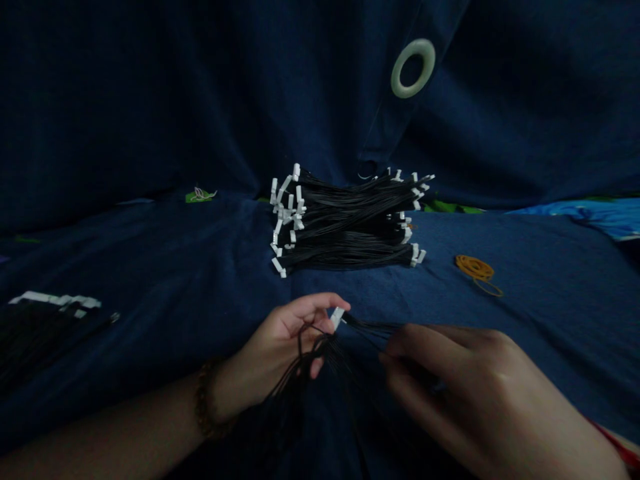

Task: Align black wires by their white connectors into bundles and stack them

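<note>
My left hand (295,327), with a beaded bracelet at the wrist, pinches a small white connector (337,317) between thumb and forefinger. Thin black wires (300,373) run from it and hang in loops below that hand. To the right, my right hand (445,373) is closed on several of these wires, drawn out in a line between the two hands. Just beyond the hands lies a stack of black wire bundles (350,233) with white connectors at both ends. The lower ends of the held wires are lost in the dark.
At the left lies another bunch of black wires (40,333) with white connectors. Several orange rubber bands (474,267) rest on the dark blue cloth (200,267) at the right. A blue curtain (175,100) with a pale ring (425,50) hangs behind, and a green scrap (195,197) lies at its foot.
</note>
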### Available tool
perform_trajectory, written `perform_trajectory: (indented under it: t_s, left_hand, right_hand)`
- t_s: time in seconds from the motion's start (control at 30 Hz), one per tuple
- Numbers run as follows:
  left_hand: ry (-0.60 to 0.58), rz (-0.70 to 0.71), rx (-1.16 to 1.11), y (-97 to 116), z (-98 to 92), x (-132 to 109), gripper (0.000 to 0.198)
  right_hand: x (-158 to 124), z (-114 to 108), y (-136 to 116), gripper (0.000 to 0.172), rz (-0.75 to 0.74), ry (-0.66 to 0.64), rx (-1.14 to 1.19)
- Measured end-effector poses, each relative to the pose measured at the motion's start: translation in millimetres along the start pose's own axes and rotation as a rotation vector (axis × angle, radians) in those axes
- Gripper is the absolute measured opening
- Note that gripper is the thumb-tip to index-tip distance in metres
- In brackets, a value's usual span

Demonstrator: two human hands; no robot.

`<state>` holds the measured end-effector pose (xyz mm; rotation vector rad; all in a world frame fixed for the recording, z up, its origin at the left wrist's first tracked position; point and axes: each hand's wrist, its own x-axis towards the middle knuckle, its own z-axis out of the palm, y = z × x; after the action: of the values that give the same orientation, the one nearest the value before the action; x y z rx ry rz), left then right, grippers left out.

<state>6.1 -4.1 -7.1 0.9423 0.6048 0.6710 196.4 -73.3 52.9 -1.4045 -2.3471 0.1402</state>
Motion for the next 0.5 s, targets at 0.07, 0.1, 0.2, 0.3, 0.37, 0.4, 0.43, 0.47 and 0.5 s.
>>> perform_trajectory:
  t_s: [0.07,0.1,0.2,0.3,0.37,0.4,0.43,0.47,0.5]
  left_hand:
    - [0.02,-0.004,0.024,0.3,2.0,-1.5,0.025]
    - [0.022,-0.01,0.029,0.3,2.4,-1.8,0.025]
    - [-0.003,0.001,0.012,0.1,1.9,-1.2,0.026]
    - [-0.007,0.001,-0.004,0.0,0.8,-0.1,0.026]
    - [0.003,-0.011,0.012,0.4,0.9,0.1,0.027]
    - [0.009,-0.02,0.019,0.7,1.3,0.0,0.027]
    - [0.014,-0.028,0.024,1.0,1.8,-0.2,0.028]
    - [0.016,-0.037,0.023,1.3,2.4,-0.4,0.029]
    - [0.019,-0.045,0.019,1.4,3.2,-0.6,0.03]
  right_hand:
    - [0.0,0.6,0.1,0.016,-0.021,0.034,-0.044]
    - [0.0,1.1,0.0,0.016,-0.028,0.043,-0.061]
    - [0.3,2.8,-0.6,0.016,-0.035,0.043,-0.078]
    - [-0.3,3.7,-0.9,0.015,-0.03,0.037,-0.061]
    - [-1.1,3.9,-1.0,0.015,-0.034,0.037,-0.062]
    - [-1.4,3.9,-1.1,0.016,-0.035,0.036,-0.066]
    - [-1.6,3.9,-1.1,0.016,-0.036,0.036,-0.07]
    - [-1.6,3.9,-1.3,0.016,-0.034,0.036,-0.073]
    - [-1.5,3.9,-1.5,0.017,-0.033,0.036,-0.073]
